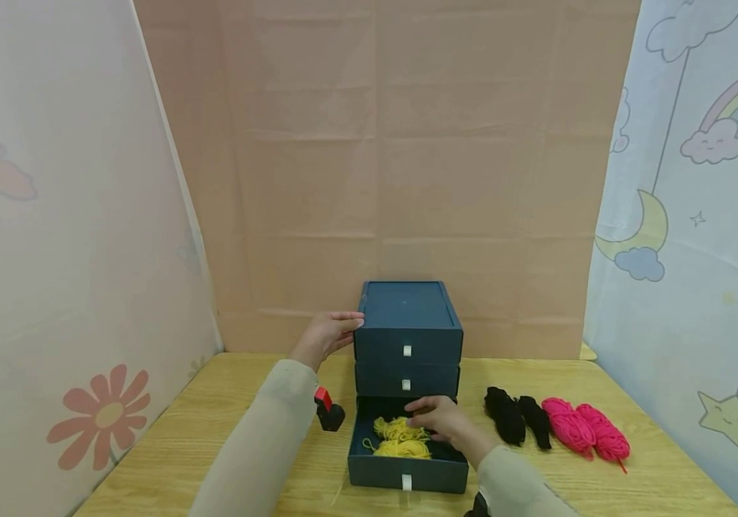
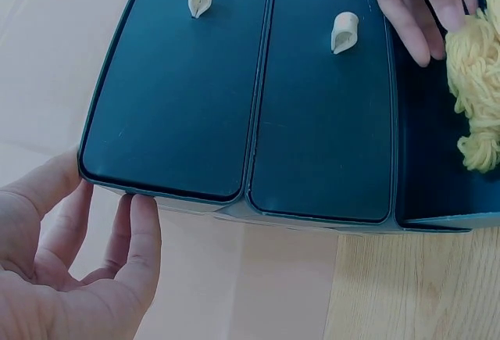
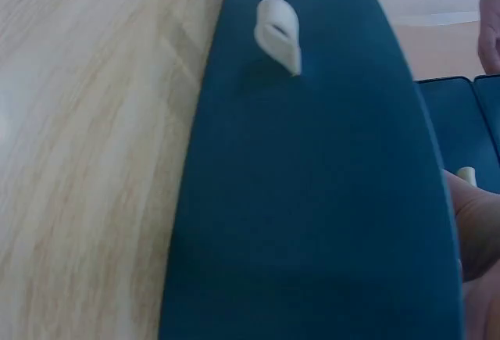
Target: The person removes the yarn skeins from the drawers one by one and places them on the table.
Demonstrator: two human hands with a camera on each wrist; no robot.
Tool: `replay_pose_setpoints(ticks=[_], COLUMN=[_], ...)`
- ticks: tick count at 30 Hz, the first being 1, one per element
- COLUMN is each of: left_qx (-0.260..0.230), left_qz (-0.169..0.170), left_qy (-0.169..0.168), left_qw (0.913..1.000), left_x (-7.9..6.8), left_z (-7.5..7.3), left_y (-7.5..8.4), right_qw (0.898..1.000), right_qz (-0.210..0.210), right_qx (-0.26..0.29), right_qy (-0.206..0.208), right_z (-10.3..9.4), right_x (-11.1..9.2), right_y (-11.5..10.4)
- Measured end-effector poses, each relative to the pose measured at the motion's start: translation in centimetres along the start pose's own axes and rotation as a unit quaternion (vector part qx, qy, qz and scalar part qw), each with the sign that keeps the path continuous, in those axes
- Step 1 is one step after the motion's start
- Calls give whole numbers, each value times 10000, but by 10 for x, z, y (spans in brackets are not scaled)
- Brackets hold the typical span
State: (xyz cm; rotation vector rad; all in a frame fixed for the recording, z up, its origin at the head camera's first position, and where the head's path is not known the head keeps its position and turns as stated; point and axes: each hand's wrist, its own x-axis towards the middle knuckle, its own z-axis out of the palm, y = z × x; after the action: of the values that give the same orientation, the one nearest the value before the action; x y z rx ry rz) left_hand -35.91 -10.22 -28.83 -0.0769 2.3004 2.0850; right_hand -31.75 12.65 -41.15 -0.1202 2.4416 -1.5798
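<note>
Steadying the cabinet [image 1: 408, 305]: left hand [image 1: 324, 336] at ten o'clock — thumb and fingertips resting against the upper corner and side, not wrapped round anything. Best done with light, even pressure, so as not to shove the stack askew.

Right hand [image 1: 443, 420]: above the drawer, reaching in from four o'clock; fingers loosely bent and apart, not closed round anything. Contact with the yarn — cannot tell for certain. Better to gather a whole bundle from beneath than to pluck at single strands.

Yellow yarn [image 1: 400, 433]: inside the bottom drawer, in two bundles, toward twelve and six o'clock. Loose loop at nine; worth tucking in, away from the rim, against snagging.

Bottom drawer [image 1: 375, 472]: pulled out toward six o'clock. Avoid leaning on the front wall.

Black yarn [image 1: 505, 416] and pink yarn [image 1: 569, 429]: on the table [image 1: 653, 474], around three o'clock from the drawer; black nearer the right sleeve [image 1: 517, 481], so mind the forearm.
</note>
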Motion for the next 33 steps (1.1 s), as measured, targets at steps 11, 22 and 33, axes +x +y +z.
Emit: replay_pose_setpoints(ticks=[11, 22, 33], left_qx=[15, 18, 79], left_qz=[-60, -23, -8], left_qy=[27, 81, 49], left_qw=[10000, 10000, 10000], left_x=[-1, -2, -2], left_z=[0, 1, 0], left_y=[0, 0, 0], right_qw=[9995, 9992, 9988], right_qz=[265, 375, 484], right_qx=[152, 99, -6], right_qy=[12, 84, 38], right_z=[9, 13, 14], right_x=[10, 9, 13], right_y=[9, 9, 13])
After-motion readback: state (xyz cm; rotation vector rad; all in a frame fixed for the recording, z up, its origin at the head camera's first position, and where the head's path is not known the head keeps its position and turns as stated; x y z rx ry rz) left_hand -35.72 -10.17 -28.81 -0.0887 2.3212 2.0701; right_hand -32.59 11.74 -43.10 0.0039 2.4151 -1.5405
